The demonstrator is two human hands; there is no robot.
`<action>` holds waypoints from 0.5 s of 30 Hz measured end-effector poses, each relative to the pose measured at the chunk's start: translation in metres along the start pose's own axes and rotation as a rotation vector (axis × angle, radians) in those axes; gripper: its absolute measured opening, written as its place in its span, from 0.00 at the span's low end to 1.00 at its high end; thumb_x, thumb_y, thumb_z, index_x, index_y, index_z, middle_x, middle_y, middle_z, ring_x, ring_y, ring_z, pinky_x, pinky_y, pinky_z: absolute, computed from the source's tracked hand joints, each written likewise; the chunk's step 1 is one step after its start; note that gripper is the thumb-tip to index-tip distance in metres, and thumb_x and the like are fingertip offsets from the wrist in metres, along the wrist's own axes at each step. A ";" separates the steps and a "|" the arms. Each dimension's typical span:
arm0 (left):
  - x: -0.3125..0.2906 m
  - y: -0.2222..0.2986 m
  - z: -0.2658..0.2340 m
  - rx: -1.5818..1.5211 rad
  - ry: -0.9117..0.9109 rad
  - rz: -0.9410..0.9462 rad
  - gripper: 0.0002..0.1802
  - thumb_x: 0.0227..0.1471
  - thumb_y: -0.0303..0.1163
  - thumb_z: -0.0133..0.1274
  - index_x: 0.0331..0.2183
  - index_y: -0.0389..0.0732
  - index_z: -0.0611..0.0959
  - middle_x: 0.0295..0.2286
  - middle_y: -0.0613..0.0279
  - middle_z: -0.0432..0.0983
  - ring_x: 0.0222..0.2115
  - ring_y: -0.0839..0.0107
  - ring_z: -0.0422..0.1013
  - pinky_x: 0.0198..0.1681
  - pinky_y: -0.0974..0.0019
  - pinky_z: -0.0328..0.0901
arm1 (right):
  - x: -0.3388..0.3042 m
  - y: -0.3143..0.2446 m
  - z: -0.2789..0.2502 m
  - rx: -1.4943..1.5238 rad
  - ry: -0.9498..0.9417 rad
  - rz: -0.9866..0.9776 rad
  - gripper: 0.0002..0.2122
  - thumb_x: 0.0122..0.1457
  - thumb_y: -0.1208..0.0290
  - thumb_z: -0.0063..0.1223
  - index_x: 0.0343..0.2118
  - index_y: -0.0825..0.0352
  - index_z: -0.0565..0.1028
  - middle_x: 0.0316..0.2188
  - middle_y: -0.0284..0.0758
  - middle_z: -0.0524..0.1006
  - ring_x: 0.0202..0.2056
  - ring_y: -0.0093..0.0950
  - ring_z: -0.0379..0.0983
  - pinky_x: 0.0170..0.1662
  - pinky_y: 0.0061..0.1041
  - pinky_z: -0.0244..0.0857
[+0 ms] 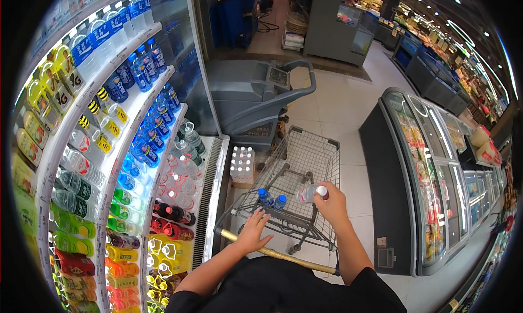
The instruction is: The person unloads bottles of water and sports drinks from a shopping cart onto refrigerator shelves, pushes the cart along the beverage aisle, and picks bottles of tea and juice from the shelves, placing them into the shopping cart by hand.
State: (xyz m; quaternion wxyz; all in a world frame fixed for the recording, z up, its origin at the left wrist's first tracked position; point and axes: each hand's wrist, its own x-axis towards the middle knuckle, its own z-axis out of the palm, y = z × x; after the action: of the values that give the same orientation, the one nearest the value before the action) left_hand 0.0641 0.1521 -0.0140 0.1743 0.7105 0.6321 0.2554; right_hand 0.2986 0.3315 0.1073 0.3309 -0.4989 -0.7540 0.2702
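The right hand [333, 205] grips a clear bottle [306, 194] by its cap end, over the right side of the cart [316, 136]. The bottle lies sideways, bottom pointing left. The left hand [250, 235] is open, farther away, near the handle [289, 259].

The cart [317, 136] is lying open above its far half, wire sides [333, 166] closing it in. Two bottles [265, 196] are blocking just ahead of the left fingers [262, 221]. Floor [353, 174] is separating cart and freezer [392, 215]; a shelf [113, 177] is walling the left.
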 end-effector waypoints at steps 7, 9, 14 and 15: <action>0.042 0.082 -0.088 -0.284 0.336 0.208 0.61 0.41 0.41 0.75 0.66 0.33 0.56 0.64 0.38 0.54 0.68 0.40 0.46 0.69 0.44 0.46 | -0.021 -0.101 -0.058 0.334 -0.146 -0.187 0.13 0.53 0.71 0.62 0.41 0.66 0.79 0.26 0.29 0.76 0.24 0.18 0.67 0.29 0.20 0.64; 0.045 0.093 -0.103 -0.296 0.381 0.243 0.60 0.42 0.42 0.74 0.66 0.34 0.56 0.63 0.38 0.56 0.67 0.39 0.49 0.68 0.43 0.47 | -0.024 -0.123 -0.069 0.393 -0.239 -0.230 0.12 0.56 0.76 0.60 0.44 0.69 0.78 0.27 0.26 0.74 0.26 0.13 0.65 0.31 0.16 0.63; 0.022 0.106 -0.098 -0.813 0.093 0.049 0.50 0.49 0.33 0.69 0.65 0.34 0.57 0.55 0.49 0.68 0.58 0.61 0.65 0.62 0.53 0.59 | -0.023 -0.133 -0.045 0.603 -0.282 -0.244 0.21 0.59 0.76 0.62 0.55 0.68 0.72 0.34 0.29 0.75 0.33 0.14 0.67 0.38 0.17 0.64; 0.018 0.104 -0.093 -0.901 0.141 0.061 0.45 0.53 0.29 0.64 0.65 0.35 0.57 0.56 0.53 0.67 0.58 0.67 0.64 0.60 0.58 0.61 | -0.025 -0.133 -0.039 0.659 -0.295 -0.229 0.25 0.59 0.75 0.63 0.60 0.68 0.69 0.38 0.31 0.76 0.36 0.16 0.69 0.41 0.18 0.65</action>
State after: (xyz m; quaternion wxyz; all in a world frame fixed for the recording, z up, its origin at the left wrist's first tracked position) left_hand 0.0951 0.1480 0.1234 0.4151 0.5630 0.4471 0.5575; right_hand 0.2598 0.2639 0.2246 0.3899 -0.2338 -0.7170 0.5284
